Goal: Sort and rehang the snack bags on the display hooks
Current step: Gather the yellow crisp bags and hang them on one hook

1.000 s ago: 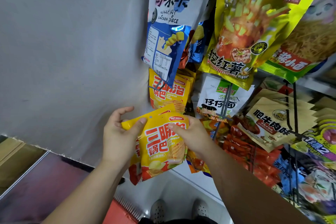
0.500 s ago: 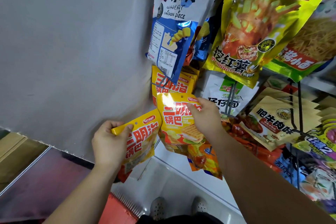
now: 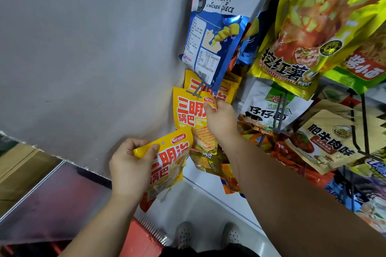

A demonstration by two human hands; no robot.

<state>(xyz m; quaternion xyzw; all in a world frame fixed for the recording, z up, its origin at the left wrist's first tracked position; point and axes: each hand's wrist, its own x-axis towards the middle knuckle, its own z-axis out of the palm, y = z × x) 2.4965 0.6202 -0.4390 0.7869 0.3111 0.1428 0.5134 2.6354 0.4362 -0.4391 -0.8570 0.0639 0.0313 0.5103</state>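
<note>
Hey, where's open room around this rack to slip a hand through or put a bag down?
Free: the grey wall left of the hanging yellow bags, and the white ledge below the right hand. Crowded: right of that hand, overlapping snack bags everywhere.

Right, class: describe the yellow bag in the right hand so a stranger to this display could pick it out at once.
Find the grey wall, then the blue and white chicken piece bag hanging beside it. Just below, at the tip of a grey hook, the right hand pinches a yellow bag with red lettering. Its twin is lower, gripped by the left hand.
</note>
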